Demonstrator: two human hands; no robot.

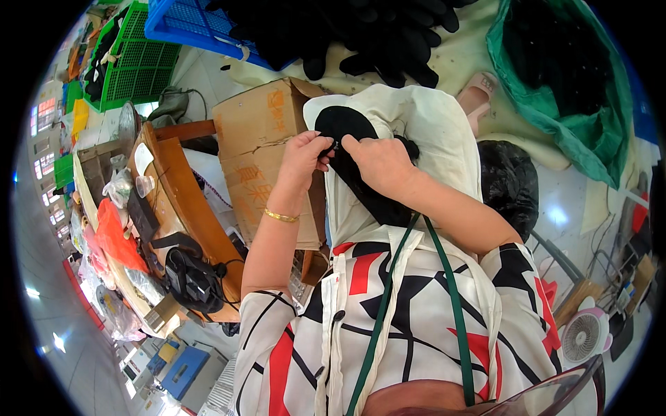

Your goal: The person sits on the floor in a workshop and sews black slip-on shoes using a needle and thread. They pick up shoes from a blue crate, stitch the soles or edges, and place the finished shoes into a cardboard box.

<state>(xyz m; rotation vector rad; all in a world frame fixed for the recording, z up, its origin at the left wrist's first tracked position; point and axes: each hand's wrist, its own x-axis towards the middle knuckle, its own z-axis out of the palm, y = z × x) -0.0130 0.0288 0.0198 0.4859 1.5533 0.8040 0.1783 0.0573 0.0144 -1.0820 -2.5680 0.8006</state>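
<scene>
A soft black cloth piece (347, 123), long with a rounded end, lies across my lap on a cream apron (444, 145). My left hand (305, 158) pinches its left edge between thumb and fingers. From the right, my right hand (381, 163) is closed on the same piece, thumb and fingertips close to the left ones. A tiny pale spot shows between the fingertips, too small to name. Part of the black cloth continues under my right hand and forearm, and a dark bunched end sticks out beyond its knuckles.
Ahead lies a heap of similar black pieces (388, 41) beside a blue crate (201, 28). A green sack (496, 41) stands at far right, a black plastic bag (510, 180) nearer. On the left are a cardboard box (257, 132) and a cluttered wooden table (187, 208).
</scene>
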